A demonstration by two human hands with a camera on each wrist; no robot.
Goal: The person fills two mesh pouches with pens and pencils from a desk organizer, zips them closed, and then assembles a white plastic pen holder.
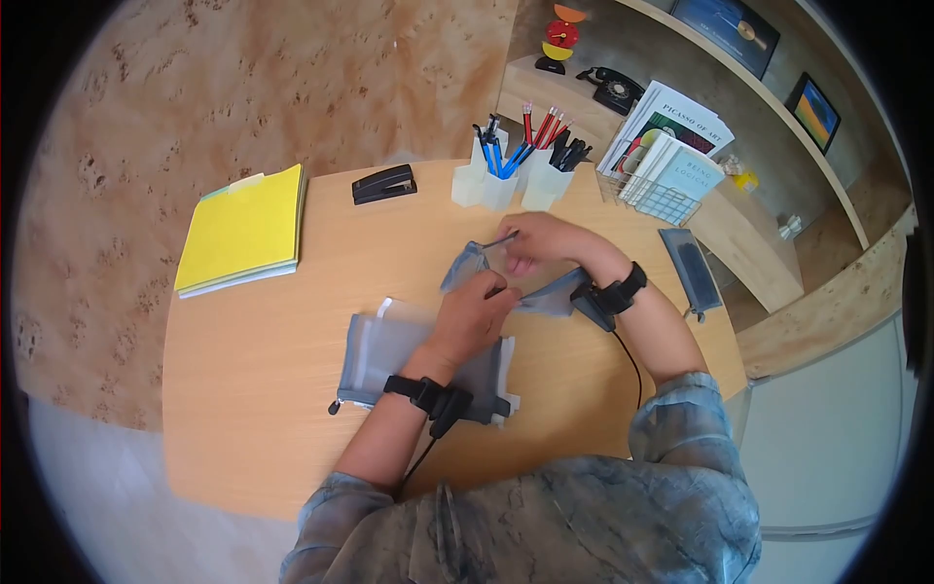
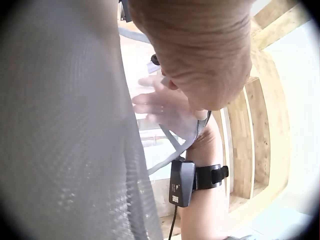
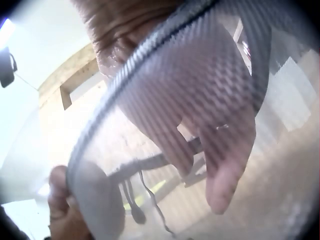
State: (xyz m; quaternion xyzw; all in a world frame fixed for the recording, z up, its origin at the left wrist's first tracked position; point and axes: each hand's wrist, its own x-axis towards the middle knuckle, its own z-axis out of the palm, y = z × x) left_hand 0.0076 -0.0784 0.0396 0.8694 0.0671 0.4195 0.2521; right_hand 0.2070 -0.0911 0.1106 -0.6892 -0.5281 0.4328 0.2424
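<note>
Above the middle of the desk, a grey mesh zip pouch [image 1: 556,297] is spread between both hands. My left hand [image 1: 472,316] pinches its edge; in the right wrist view the left thumb and finger [image 3: 59,187] grip the dark border at lower left. My right hand [image 1: 543,241] reaches into the pouch. Its fingers [image 3: 227,170] extend loosely behind the sheer mesh, and the left wrist view also shows them spread. Under my left forearm lies a second mesh zip pouch [image 1: 375,341], flat on the desk, with white edges showing around it.
At the desk's back stand white holders [image 1: 547,188] with pens and pencils, beside a black stapler [image 1: 384,183]. A yellow folder stack [image 1: 243,229] lies left. Right are a wire basket [image 1: 662,202] of books and a dark pouch [image 1: 693,273]. A cable hangs from each wrist camera.
</note>
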